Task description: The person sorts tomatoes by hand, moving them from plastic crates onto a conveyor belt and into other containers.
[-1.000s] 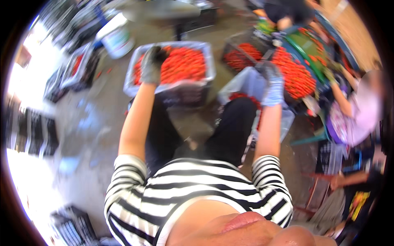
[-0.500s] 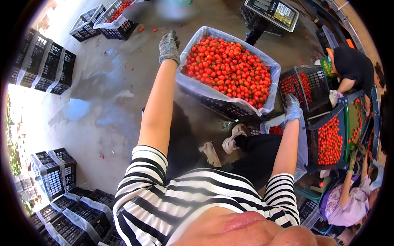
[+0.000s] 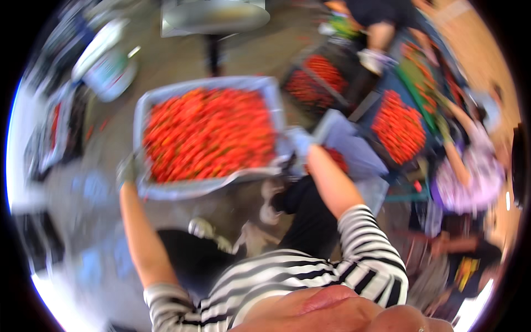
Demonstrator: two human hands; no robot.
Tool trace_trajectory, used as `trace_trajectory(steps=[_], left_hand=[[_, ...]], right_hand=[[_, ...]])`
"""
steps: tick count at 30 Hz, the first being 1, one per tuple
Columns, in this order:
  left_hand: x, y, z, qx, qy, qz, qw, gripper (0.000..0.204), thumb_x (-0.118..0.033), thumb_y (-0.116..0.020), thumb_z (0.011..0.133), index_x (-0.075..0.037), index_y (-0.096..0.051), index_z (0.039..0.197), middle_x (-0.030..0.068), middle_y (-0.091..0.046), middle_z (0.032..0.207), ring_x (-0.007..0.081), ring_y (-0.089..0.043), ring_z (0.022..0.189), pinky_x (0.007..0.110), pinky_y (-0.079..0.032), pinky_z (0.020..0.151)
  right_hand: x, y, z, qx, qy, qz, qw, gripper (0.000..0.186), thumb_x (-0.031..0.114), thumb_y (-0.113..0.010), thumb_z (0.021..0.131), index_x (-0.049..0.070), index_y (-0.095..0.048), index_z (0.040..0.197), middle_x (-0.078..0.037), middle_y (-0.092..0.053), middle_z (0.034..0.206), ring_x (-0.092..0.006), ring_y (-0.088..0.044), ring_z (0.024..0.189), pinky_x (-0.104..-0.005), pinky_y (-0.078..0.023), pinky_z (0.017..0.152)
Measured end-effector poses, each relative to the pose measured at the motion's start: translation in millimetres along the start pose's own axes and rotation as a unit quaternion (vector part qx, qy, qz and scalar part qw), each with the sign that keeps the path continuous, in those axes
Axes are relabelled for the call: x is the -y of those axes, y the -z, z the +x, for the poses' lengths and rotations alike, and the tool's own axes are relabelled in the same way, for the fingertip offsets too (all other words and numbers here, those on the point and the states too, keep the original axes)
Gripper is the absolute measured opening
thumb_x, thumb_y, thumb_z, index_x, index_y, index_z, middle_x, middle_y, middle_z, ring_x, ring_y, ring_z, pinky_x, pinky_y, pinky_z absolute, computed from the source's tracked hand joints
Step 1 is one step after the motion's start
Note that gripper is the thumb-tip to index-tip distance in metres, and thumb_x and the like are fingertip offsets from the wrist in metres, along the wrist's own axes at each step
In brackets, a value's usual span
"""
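- My widest item is the crate [image 3: 185, 190], one of it, directly between my two hands and a little ahead of them; its near rim lies nearly level with my left hand.
- Three co-workers are in view, all beyond my right hand: one in dark clothes [image 3: 381, 14] far ahead, one in a lavender top [image 3: 470, 177], one in a dark shirt with a yellow print [image 3: 470, 271] nearer me.
- One table with a green edge [image 3: 410, 94] stands well to the right of my right hand.
- One second crate with pale lining [image 3: 354, 143] is just right of my right hand, with more red inside.
- One dark open crate [image 3: 358, 83] sits ahead of and to the right of that hand, partly filled with red.
- One grey top on a dark post [image 3: 213, 52] stands straight ahead, past the first crate.
- One white bucket [image 3: 108, 69] is ahead of my left hand.
- My hands, two, both gloved: the left hand [image 3: 127, 170] at the first crate's left side, the right hand [image 3: 300, 139] at its right. Blur hides the fingers, so I cannot tell whether either grasps it.
- Tomatoes [image 3: 210, 133] fill that crate, too blurred to count.
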State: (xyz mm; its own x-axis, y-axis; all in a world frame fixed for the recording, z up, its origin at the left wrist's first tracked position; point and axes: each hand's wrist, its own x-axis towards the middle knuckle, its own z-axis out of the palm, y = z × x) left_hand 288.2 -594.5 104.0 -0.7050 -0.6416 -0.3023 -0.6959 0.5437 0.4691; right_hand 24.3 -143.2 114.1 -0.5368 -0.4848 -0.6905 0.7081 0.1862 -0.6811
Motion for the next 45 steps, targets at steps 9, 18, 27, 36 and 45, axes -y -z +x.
trace_trajectory(steps=[9, 18, 27, 36, 45], left_hand=[[-145.8, 1.3, -38.8, -0.099, -0.009, -0.057, 0.993, 0.030, -0.020, -0.041, 0.093, -0.003, -0.061, 0.109, 0.0120, -0.065, 0.100, 0.0212, -0.063, 0.082, 0.031, -0.050, 0.068], [-248.5, -56.8, -87.5, -0.315, -0.306, 0.654, 0.616, 0.023, -0.015, -0.050, 0.076, -0.002, -0.062, 0.091, 0.0138, -0.063, 0.089, 0.0291, -0.060, 0.084, 0.044, -0.045, 0.082], [-223.5, -2.6, -82.0, -0.156, -0.312, 0.275, 0.896, 0.013, -0.016, -0.058, 0.072, -0.007, -0.067, 0.076, 0.0126, -0.064, 0.070, 0.0288, -0.063, 0.069, 0.044, -0.048, 0.062], [-28.6, 0.3, -16.4, 0.034, 0.088, 0.074, 0.993, 0.039, -0.036, -0.059, 0.077, -0.003, -0.066, 0.097, 0.0182, -0.065, 0.095, 0.0333, -0.063, 0.088, 0.041, -0.049, 0.076], [6.1, -15.7, -13.2, 0.057, 0.099, 0.019, 0.993, 0.034, -0.027, -0.068, 0.073, -0.004, -0.066, 0.097, 0.0178, -0.065, 0.089, 0.0308, -0.063, 0.082, 0.040, -0.048, 0.076]], right_hand=[[21.9, 5.4, 6.4, -0.252, 0.399, -0.680, 0.561, 0.019, 0.022, -0.058, 0.075, 0.008, -0.060, 0.063, -0.012, -0.055, 0.055, -0.0288, -0.055, 0.052, -0.0409, -0.043, 0.049], [18.5, 26.5, 33.5, -0.112, 0.347, -0.252, 0.896, 0.047, 0.012, -0.061, 0.082, -0.003, -0.045, 0.123, -0.010, -0.057, 0.100, -0.0162, -0.054, 0.085, -0.0294, -0.045, 0.075], [11.0, 39.1, 40.5, -0.163, 0.279, -0.502, 0.802, 0.045, 0.025, -0.061, 0.080, -0.008, -0.056, 0.109, -0.016, -0.063, 0.096, -0.0229, -0.057, 0.082, -0.0334, -0.045, 0.074], [-23.4, 38.8, 56.7, -0.120, 0.133, -0.452, 0.874, 0.029, 0.023, -0.063, 0.077, -0.005, -0.062, 0.087, -0.018, -0.064, 0.078, -0.0288, -0.062, 0.070, -0.0387, -0.048, 0.063], [-22.8, 8.1, 35.2, -0.275, 0.158, -0.363, 0.876, 0.023, 0.016, -0.068, 0.072, -0.004, -0.061, 0.082, -0.014, -0.062, 0.072, -0.0233, -0.058, 0.060, -0.0353, -0.046, 0.056]])
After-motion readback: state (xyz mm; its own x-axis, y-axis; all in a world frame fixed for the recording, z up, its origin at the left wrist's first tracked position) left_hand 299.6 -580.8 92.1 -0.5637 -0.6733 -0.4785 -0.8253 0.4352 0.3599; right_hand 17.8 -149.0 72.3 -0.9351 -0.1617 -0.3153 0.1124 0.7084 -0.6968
